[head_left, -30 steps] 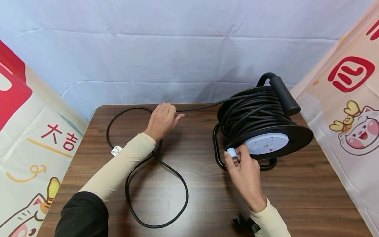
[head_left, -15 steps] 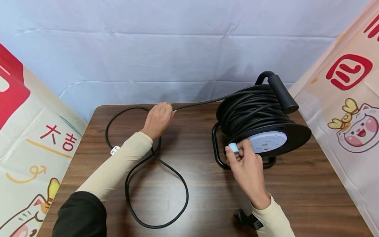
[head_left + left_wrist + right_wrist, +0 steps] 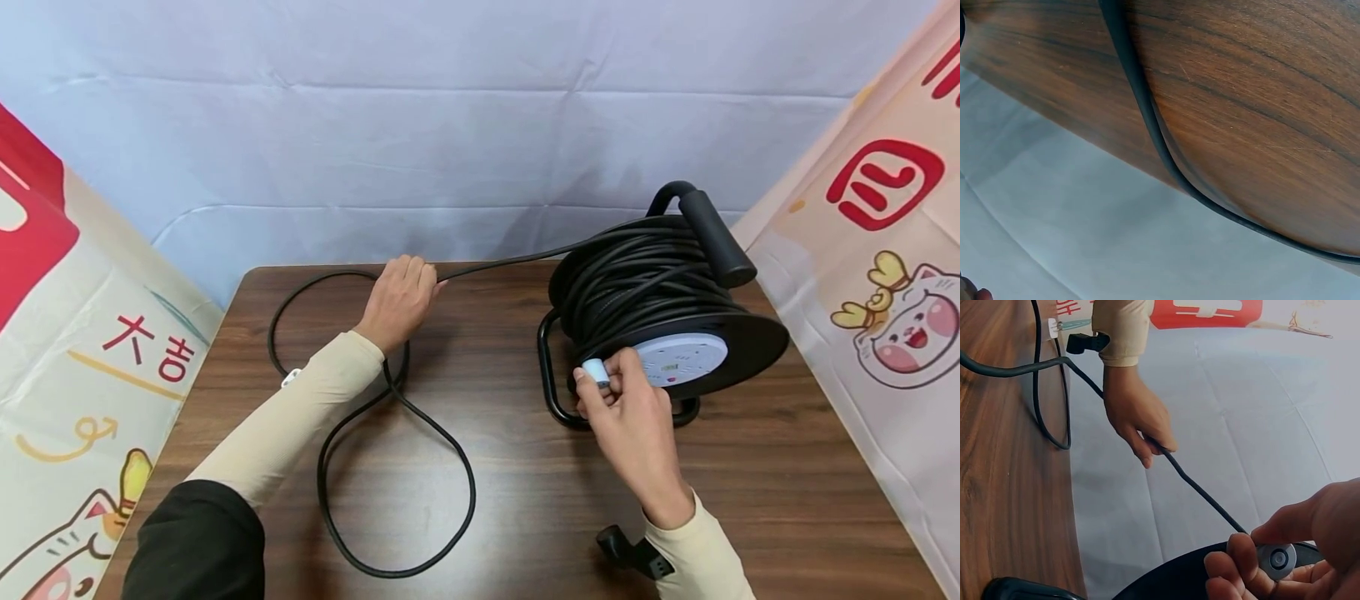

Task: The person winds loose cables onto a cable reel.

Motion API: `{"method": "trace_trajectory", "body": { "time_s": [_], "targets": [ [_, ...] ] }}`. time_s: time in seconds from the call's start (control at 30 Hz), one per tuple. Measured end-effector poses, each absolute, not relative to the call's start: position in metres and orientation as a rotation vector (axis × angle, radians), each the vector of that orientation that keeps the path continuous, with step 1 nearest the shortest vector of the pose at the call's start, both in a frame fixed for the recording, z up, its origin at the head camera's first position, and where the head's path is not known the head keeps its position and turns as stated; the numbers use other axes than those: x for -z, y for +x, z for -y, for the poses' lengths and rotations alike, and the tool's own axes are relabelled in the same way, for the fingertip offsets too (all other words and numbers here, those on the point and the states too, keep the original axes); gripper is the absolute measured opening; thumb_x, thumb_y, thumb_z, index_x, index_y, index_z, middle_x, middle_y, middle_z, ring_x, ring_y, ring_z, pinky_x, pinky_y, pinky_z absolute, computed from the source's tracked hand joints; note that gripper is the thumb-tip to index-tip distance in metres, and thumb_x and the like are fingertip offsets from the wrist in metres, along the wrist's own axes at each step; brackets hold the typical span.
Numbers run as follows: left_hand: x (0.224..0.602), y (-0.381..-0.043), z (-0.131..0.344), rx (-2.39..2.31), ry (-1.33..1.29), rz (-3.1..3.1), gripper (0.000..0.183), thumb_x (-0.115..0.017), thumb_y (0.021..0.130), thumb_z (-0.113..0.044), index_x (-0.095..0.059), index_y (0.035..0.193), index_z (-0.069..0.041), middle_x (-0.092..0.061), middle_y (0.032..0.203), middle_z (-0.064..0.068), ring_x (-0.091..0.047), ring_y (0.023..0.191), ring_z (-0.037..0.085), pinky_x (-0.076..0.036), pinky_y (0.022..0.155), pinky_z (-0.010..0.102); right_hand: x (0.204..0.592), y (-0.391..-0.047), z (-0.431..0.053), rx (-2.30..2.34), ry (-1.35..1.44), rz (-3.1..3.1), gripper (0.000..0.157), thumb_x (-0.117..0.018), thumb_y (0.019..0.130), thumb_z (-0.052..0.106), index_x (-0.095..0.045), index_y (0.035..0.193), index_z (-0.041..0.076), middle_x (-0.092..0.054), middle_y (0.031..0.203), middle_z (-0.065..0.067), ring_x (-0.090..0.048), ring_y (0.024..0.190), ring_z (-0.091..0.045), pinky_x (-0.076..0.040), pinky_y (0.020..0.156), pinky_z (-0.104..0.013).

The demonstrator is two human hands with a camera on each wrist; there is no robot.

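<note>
A black cable reel (image 3: pixel 637 287) stands at the right of the table, thick with wound cable. My right hand (image 3: pixel 637 433) pinches the pale winding knob (image 3: pixel 597 372) on its near flange; the right wrist view shows the knob's round grey end (image 3: pixel 1277 559) between thumb and fingers. My left hand (image 3: pixel 401 302) grips the black cable (image 3: pixel 517 260) near the table's back edge, and from there the cable rises to the top of the reel. Behind that grip, loose cable (image 3: pixel 1147 112) loops over the table. A white plug (image 3: pixel 291 377) lies partly behind my left forearm.
The wooden table (image 3: pixel 525 492) ends at a white cloth backdrop (image 3: pixel 450 150). Printed banners (image 3: pixel 892 275) flank both sides. The reel's black carrying handle (image 3: pixel 716 237) juts up above the drum, and its tubular stand (image 3: pixel 547 367) sits on the tabletop.
The knob has shifted slightly up and right with my right hand. My left hand has moved slightly left, its thumb now drawn in against the cable.
</note>
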State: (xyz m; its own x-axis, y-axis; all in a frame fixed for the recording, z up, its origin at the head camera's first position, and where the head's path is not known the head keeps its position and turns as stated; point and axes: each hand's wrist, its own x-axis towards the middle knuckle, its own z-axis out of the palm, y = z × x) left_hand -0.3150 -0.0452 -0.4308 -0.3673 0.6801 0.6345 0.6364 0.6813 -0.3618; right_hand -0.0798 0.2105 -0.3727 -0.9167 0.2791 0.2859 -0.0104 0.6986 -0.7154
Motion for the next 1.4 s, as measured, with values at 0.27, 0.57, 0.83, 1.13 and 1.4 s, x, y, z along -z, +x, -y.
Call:
{"method": "trace_trajectory", "body": {
  "time_s": [0.27,0.57,0.83,1.13,1.4],
  "targets": [
    [0.434,-0.317,0.044,-0.019,-1.04,2.05,0.023,-0.043,0.095,-0.013,-0.04,0.075,-0.004,-0.035,0.07,0.009,-0.028,0.061,0.022,-0.027,0.056,0.034,0.364,-0.079,-0.216,-1.07,-0.207,2.494,0.024,-0.059,0.088,0.034,-0.049,0.087,0.012,-0.063,0.061,0.009,-0.062,0.054,-0.003,-0.044,0.049,-0.018],
    [0.436,-0.316,0.04,-0.013,-1.046,2.065,0.021,-0.039,0.095,-0.01,-0.041,0.075,-0.003,-0.037,0.071,0.011,-0.031,0.061,0.024,-0.028,0.056,0.035,0.352,-0.078,-0.223,-1.046,-0.222,2.443,0.021,-0.06,0.086,0.033,-0.048,0.087,0.017,-0.062,0.061,0.012,-0.062,0.052,-0.004,-0.042,0.045,-0.018],
    [0.439,-0.312,0.041,-0.048,-1.045,2.11,0.023,-0.037,0.098,-0.015,-0.041,0.078,-0.004,-0.038,0.073,0.01,-0.031,0.062,0.024,-0.029,0.057,0.034,0.346,-0.079,-0.23,-0.964,-0.217,2.385,0.02,-0.063,0.085,0.028,-0.048,0.089,0.014,-0.061,0.058,0.012,-0.058,0.049,0.0,-0.039,0.044,-0.016],
    [0.442,-0.311,0.041,0.0,-1.053,2.08,0.024,-0.04,0.098,-0.017,-0.043,0.078,-0.003,-0.039,0.072,0.01,-0.034,0.062,0.025,-0.031,0.056,0.035,0.339,-0.079,-0.237,-0.952,-0.222,2.352,0.021,-0.063,0.085,0.028,-0.049,0.089,0.013,-0.06,0.057,0.011,-0.056,0.047,-0.001,-0.036,0.043,-0.016],
    [0.441,-0.308,0.041,-0.007,-1.052,2.078,0.023,-0.041,0.097,-0.017,-0.045,0.08,-0.003,-0.041,0.073,0.01,-0.037,0.063,0.025,-0.032,0.057,0.035,0.332,-0.077,-0.242,-0.957,-0.261,2.306,0.022,-0.063,0.084,0.026,-0.05,0.09,0.009,-0.061,0.056,0.007,-0.057,0.047,-0.001,-0.036,0.045,-0.015]
  ]
}}
